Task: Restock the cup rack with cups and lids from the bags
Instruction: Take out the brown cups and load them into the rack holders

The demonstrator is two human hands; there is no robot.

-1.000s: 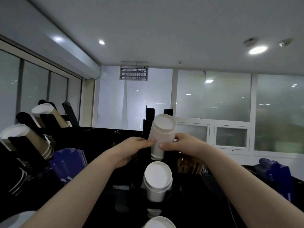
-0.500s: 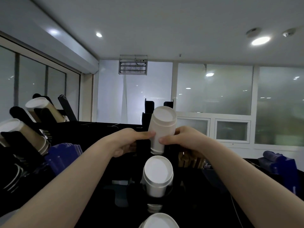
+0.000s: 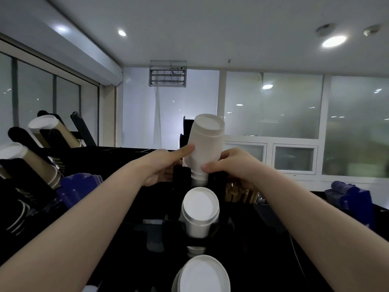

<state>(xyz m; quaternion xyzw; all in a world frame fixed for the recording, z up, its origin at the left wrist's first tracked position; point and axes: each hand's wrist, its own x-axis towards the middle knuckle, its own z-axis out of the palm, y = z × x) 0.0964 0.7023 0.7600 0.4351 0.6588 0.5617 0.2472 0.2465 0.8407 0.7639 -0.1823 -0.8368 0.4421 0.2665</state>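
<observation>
Left hand (image 3: pixel 160 165) and right hand (image 3: pixel 233 167) fingers grip cup stack (image 3: pixel 205 148), half seated in top rack (image 3: pixel 179 172) slot. Lower stacks (image 3: pixel 200 209) already in; lids unseen, probably remaining.

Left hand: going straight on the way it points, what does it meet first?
The white cup stack; the left hand touches its side now, as far as depth shows.

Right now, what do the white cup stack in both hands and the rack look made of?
White cup stack: probably paper, matte, nested rims visible at its lower end. Rack: black, maybe plastic or coated metal; too dark to tell.
</observation>
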